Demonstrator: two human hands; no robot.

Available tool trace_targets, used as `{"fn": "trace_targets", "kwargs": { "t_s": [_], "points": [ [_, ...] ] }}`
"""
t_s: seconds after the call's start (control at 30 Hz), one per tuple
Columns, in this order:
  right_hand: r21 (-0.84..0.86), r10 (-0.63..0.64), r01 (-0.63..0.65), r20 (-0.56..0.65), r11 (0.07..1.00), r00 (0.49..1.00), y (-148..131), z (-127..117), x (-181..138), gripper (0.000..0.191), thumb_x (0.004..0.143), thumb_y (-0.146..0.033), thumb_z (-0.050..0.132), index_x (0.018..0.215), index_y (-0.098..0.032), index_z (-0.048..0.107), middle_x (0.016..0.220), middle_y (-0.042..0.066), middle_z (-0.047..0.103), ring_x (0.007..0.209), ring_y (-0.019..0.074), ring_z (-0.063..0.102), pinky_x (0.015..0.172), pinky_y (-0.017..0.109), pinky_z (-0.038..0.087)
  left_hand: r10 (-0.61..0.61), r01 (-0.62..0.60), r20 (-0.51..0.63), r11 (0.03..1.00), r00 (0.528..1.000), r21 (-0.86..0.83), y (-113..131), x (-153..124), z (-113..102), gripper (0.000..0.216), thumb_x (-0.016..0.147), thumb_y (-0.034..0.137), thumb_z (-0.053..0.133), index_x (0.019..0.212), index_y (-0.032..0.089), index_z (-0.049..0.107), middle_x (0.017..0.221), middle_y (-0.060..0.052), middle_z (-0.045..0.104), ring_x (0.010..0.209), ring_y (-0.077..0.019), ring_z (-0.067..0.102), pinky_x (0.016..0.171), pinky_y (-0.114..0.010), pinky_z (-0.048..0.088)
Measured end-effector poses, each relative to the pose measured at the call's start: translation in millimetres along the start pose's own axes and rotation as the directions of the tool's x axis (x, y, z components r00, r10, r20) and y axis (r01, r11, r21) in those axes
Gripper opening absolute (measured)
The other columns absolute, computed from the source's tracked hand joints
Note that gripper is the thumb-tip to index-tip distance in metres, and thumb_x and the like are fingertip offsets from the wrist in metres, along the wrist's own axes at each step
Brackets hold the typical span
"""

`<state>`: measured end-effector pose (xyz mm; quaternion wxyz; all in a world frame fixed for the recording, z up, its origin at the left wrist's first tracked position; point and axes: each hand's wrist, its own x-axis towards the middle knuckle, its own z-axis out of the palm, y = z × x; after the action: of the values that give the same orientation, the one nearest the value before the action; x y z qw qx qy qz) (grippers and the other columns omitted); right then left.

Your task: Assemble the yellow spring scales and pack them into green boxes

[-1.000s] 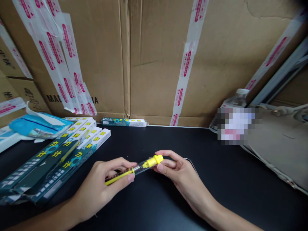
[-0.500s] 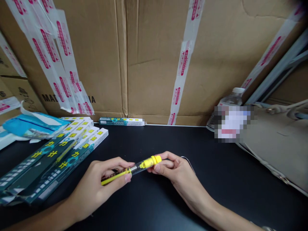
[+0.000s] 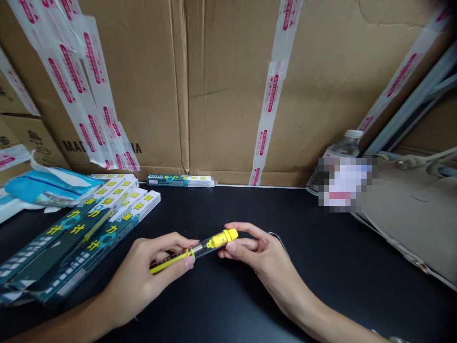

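Just below center frame, the left hand grips a clear tubular spring scale while the right hand pinches its yellow cap, so looks like cap-seating or loosening, probably calling for a steady left hold and careful alignment.

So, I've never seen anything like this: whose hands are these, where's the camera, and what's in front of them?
There's no machine here, just a person's two bare hands. The view comes from a camera on their head, looking forward and down. The left hand holds a clear tube with yellow parts inside; the right hand has thumb and finger at its yellow cap. On the black table, long green-and-white boxes lie at left near a blue packet. At right are a clear bottle and a beige bag. Taped cardboard stands behind.
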<state>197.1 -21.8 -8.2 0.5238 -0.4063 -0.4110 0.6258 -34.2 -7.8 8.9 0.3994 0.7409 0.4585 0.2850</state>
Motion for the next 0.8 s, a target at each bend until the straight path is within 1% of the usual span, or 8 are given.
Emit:
{"fn": "trace_targets", "kwargs": {
  "t_s": [0.1, 0.2, 0.37, 0.43, 0.47, 0.6, 0.67, 0.8],
  "points": [
    [-0.009, 0.010, -0.010, -0.015, 1.000, 1.000, 0.2, 0.2, 0.2, 0.040, 0.068, -0.032, 0.088, 0.100, -0.015, 0.071, 0.082, 0.006, 0.080, 0.078, 0.0178, 0.076, 0.084, 0.029, 0.058, -0.017, 0.017, 0.008, 1.000, 1.000, -0.019, 3.8, 0.1, -0.2, 0.035, 0.087, 0.046, 0.064, 0.108, 0.020, 0.073, 0.084, -0.002, 0.076, 0.071, -0.0181, 0.069, 0.060, -0.022, 0.050],
    [-0.005, 0.036, -0.036, -0.028, 0.999, 0.999, 0.0, 0.5, -0.2, 0.035, 0.066, -0.032, 0.089, 0.089, -0.013, 0.072, 0.083, 0.007, 0.080, 0.080, 0.0182, 0.076, 0.084, 0.026, 0.057, -0.020, 0.021, 0.005, 0.999, 1.000, -0.025, 5.8, 0.4, -0.7, 0.035, 0.086, 0.046, 0.064, 0.107, 0.019, 0.073, 0.082, -0.003, 0.075, 0.072, -0.0190, 0.069, 0.061, -0.022, 0.051],
    [-0.004, 0.044, -0.044, -0.018, 0.999, 0.999, -0.7, 0.9, -1.2, 0.031, 0.067, -0.033, 0.089, 0.082, -0.013, 0.070, 0.084, 0.008, 0.080, 0.082, 0.0178, 0.076, 0.084, 0.025, 0.056, -0.018, 0.018, 0.004, 1.000, 1.000, -0.018, 3.7, 0.9, -1.3, 0.036, 0.087, 0.047, 0.063, 0.107, 0.019, 0.073, 0.082, -0.003, 0.075, 0.073, -0.0192, 0.070, 0.061, -0.022, 0.051],
    [-0.001, 0.037, -0.037, -0.013, 0.999, 0.999, -0.7, 0.8, -1.4, 0.031, 0.069, -0.033, 0.088, 0.085, -0.013, 0.069, 0.084, 0.008, 0.080, 0.082, 0.0173, 0.076, 0.085, 0.025, 0.056, -0.005, 0.005, 0.012, 1.000, 1.000, -0.011, 1.5, 0.9, -1.2, 0.037, 0.087, 0.048, 0.062, 0.108, 0.019, 0.072, 0.083, -0.003, 0.075, 0.073, -0.0194, 0.070, 0.061, -0.022, 0.051],
    [0.005, 0.033, -0.032, -0.014, 0.999, 0.999, -0.6, 0.8, -1.6, 0.034, 0.069, -0.032, 0.087, 0.090, -0.013, 0.069, 0.084, 0.008, 0.080, 0.082, 0.0170, 0.075, 0.085, 0.026, 0.056, -0.001, 0.001, 0.015, 1.000, 1.000, -0.008, 0.4, 0.9, -1.1, 0.037, 0.087, 0.048, 0.062, 0.108, 0.019, 0.072, 0.083, -0.003, 0.075, 0.073, -0.0195, 0.070, 0.061, -0.022, 0.051],
    [0.033, 0.019, -0.018, 0.000, 0.999, 1.000, -0.9, 0.5, -1.4, 0.059, 0.069, -0.030, 0.088, 0.119, -0.016, 0.061, 0.081, 0.005, 0.080, 0.079, 0.0164, 0.075, 0.085, 0.028, 0.055, 0.007, -0.007, 0.001, 1.000, 1.000, 0.012, -2.3, 0.9, -0.2, 0.035, 0.088, 0.046, 0.063, 0.109, 0.019, 0.072, 0.086, -0.003, 0.076, 0.071, -0.0185, 0.070, 0.058, -0.021, 0.050],
    [0.030, 0.007, -0.007, 0.011, 1.000, 1.000, -1.1, 0.5, -0.9, 0.061, 0.069, -0.030, 0.088, 0.122, -0.017, 0.060, 0.080, 0.004, 0.080, 0.079, 0.0162, 0.074, 0.086, 0.028, 0.054, 0.010, -0.010, -0.003, 1.000, 1.000, 0.018, -2.4, 1.2, 0.3, 0.035, 0.087, 0.045, 0.063, 0.110, 0.020, 0.071, 0.086, -0.002, 0.076, 0.069, -0.0176, 0.069, 0.056, -0.021, 0.048],
    [0.032, 0.001, -0.001, 0.016, 0.999, 1.000, -1.5, 0.8, -0.4, 0.054, 0.069, -0.031, 0.087, 0.117, -0.018, 0.064, 0.082, 0.003, 0.080, 0.081, 0.0167, 0.074, 0.089, 0.030, 0.054, -0.007, 0.007, -0.009, 1.000, 1.000, 0.011, -1.3, 1.8, 0.8, 0.035, 0.087, 0.045, 0.064, 0.110, 0.020, 0.071, 0.085, -0.002, 0.076, 0.070, -0.0178, 0.069, 0.057, -0.021, 0.048]
  ]
}}
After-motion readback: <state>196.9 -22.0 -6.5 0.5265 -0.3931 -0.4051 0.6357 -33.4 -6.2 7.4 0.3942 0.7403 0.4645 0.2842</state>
